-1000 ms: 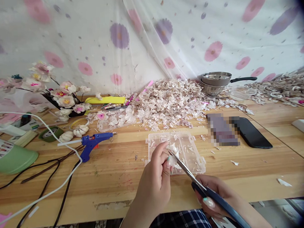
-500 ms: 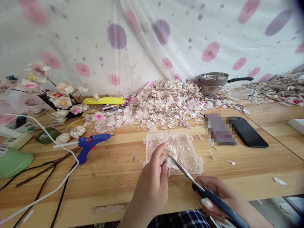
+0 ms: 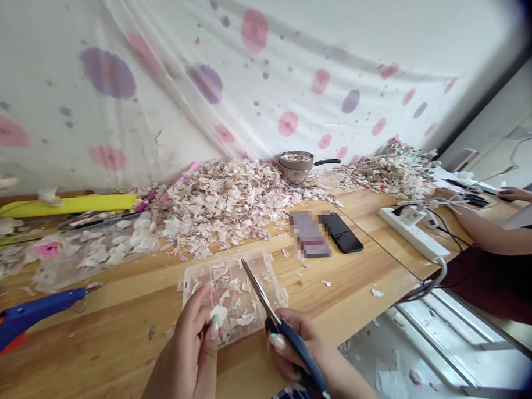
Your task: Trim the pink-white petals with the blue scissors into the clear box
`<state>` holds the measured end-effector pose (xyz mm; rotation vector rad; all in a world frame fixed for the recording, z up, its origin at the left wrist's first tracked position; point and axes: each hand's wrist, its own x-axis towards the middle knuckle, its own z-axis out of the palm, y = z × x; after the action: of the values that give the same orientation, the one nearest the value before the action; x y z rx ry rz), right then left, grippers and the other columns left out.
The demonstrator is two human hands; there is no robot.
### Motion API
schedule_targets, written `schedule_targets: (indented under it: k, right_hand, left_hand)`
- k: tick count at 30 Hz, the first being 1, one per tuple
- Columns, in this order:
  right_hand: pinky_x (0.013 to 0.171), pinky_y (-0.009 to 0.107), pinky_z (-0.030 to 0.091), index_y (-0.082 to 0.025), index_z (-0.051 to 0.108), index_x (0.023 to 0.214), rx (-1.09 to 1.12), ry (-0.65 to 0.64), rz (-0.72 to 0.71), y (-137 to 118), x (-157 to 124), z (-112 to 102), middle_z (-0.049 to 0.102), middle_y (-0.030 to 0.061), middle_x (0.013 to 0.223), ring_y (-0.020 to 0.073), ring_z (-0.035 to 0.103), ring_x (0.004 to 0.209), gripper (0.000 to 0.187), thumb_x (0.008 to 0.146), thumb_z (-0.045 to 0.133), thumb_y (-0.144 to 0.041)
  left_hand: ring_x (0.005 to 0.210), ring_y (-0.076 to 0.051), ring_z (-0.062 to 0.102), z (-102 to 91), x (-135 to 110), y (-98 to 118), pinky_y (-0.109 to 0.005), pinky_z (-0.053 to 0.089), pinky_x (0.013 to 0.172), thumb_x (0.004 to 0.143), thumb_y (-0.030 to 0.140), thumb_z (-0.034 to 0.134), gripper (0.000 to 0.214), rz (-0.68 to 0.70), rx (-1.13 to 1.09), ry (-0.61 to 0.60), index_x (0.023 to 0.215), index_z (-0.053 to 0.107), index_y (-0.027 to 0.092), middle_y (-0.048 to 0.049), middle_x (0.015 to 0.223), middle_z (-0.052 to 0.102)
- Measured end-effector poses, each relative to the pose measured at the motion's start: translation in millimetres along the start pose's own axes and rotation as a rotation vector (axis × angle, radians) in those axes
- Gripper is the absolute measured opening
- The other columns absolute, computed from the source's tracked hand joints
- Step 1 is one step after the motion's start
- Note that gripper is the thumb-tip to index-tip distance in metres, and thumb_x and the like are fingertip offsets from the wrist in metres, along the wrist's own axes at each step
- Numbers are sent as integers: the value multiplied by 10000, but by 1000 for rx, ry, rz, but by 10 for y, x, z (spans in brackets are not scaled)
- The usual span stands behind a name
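Observation:
My left hand (image 3: 188, 353) pinches a small white petal piece (image 3: 219, 315) between thumb and fingers, just above the near edge of a clear plastic compartment box (image 3: 188, 281) full of petal trimmings. My right hand (image 3: 297, 352) grips blue-handled scissors (image 3: 274, 321); their blades are closed and point up and away over the box, to the right of the petal piece and apart from it. Both hands hover at the front edge of the wooden table (image 3: 122, 338).
A big heap of petal scraps (image 3: 222, 201) lies behind the box, with a metal pot (image 3: 296, 163) beyond. A black phone (image 3: 341, 232) lies at right, a blue glue gun (image 3: 29, 312) at left. Another person's arm (image 3: 489, 238) rests by a white power strip (image 3: 413, 232).
The view has swung to the right, bringing another person and the power strip into sight. The scissors have come away from the petal piece and now point upward.

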<state>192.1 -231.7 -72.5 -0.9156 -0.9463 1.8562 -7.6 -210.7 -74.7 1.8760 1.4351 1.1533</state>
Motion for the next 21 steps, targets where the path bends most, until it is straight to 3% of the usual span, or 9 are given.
schedule_targets:
  k: [5, 8, 11, 16, 21]
  right_hand:
    - [401, 175, 322, -212, 432, 747, -46, 104, -125, -3, 170, 274, 474, -105, 477, 50, 398, 391, 525, 672, 792, -587]
    - [450, 191, 348, -212, 444, 750, -41, 202, -200, -39, 270, 392, 479, -98, 577, 56, 415, 451, 531, 599, 866, -496]
    - [466, 189, 318, -210, 444, 756, -46, 225, -234, -57, 342, 443, 481, -91, 619, 56, 396, 484, 532, 563, 899, -409]
    - [462, 193, 312, -213, 442, 747, -103, 217, -224, -35, 379, 458, 468, -89, 579, 61, 364, 474, 497, 611, 856, -452]
    - [435, 192, 308, -213, 456, 746, -78, 197, -201, -11, 402, 484, 473, -84, 560, 62, 378, 442, 474, 631, 837, -471]
  left_hand:
    - [880, -252, 728, 75, -4, -33, -338, 601, 706, 980, 317, 429, 624, 283, 246, 63, 1531, 181, 164, -156, 1067, 716]
    - [763, -250, 724, 97, 3, 22, -351, 599, 678, 965, 225, 443, 723, 482, 341, 122, 1550, 38, 97, -116, 869, 726]
    - [725, -240, 715, 85, 0, 99, -349, 599, 681, 919, 104, 460, 811, 610, 374, 114, 1536, -64, 44, -104, 814, 720]
    - [775, -246, 705, 52, -43, 172, -366, 596, 685, 874, 56, 419, 826, 589, 367, 43, 1528, -86, 23, -135, 878, 723]
    - [917, -296, 670, 22, -90, 184, -437, 577, 740, 894, 218, 436, 854, 532, 330, -27, 1528, -106, 34, -192, 1023, 686]
